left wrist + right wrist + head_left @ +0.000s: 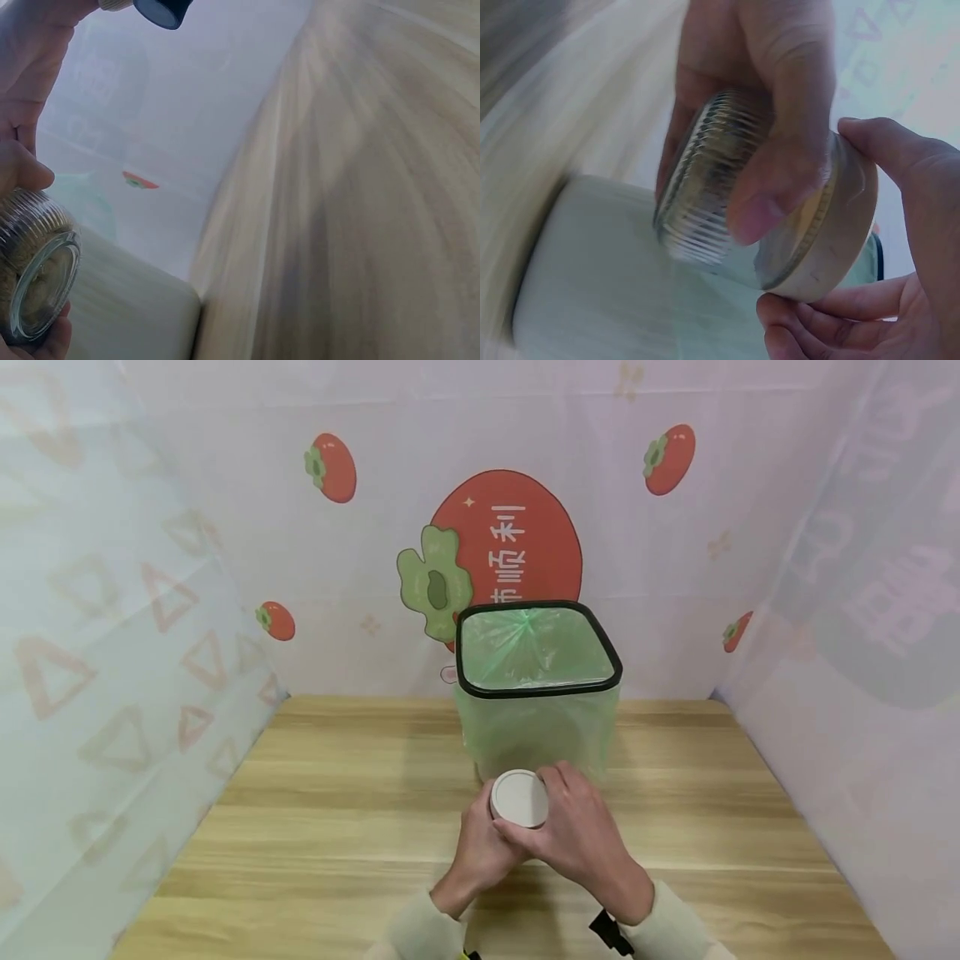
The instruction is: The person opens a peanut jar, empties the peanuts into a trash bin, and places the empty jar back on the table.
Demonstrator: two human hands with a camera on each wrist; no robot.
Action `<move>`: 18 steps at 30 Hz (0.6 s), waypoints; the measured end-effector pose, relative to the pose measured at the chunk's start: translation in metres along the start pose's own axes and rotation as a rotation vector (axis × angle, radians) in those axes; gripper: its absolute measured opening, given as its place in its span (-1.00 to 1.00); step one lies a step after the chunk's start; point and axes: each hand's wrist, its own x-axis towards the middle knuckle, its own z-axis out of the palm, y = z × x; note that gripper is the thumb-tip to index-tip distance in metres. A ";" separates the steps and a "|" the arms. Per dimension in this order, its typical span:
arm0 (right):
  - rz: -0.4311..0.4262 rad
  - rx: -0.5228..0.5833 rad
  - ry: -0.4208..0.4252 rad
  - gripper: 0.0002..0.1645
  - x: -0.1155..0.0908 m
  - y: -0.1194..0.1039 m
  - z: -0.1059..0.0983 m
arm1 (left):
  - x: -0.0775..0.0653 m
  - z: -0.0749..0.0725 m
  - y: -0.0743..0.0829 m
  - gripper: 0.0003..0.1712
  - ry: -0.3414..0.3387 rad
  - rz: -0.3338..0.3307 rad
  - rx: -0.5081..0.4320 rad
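Note:
Both hands meet at a small ribbed glass jar (705,187) with a white lid (520,798). My left hand (482,843) grips the jar's glass body, its thumb across the side in the right wrist view. My right hand (581,831) holds the lid by its edge, thumb on one side and fingers on the other. Seen from the left wrist, the jar's round glass base (46,289) is turned to the camera, and something brownish shows through the glass. The head view shows the lid facing up.
Just beyond the hands stands a bin (536,727) with a black rim (536,692) and a pale green plastic liner (495,647). Everything is over a wood-grain table (337,802). Printed cloth walls (225,468) enclose the back and both sides.

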 end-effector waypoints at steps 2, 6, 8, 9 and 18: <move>0.014 0.009 0.002 -0.18 0.001 0.000 0.001 | 0.002 -0.001 -0.001 -0.14 -0.002 0.010 0.014; 0.047 0.045 -0.007 -0.16 0.002 -0.004 0.000 | 0.003 -0.005 0.001 -0.12 0.013 0.029 0.027; 0.064 0.063 -0.010 -0.16 0.002 -0.005 -0.001 | 0.004 -0.007 0.002 -0.13 0.016 0.051 0.043; 0.070 0.072 -0.010 -0.16 0.002 -0.006 -0.002 | 0.004 -0.007 0.003 -0.14 0.016 0.059 0.046; 0.053 0.084 0.026 -0.18 0.011 -0.014 -0.008 | 0.008 -0.014 0.010 -0.13 0.033 0.081 0.030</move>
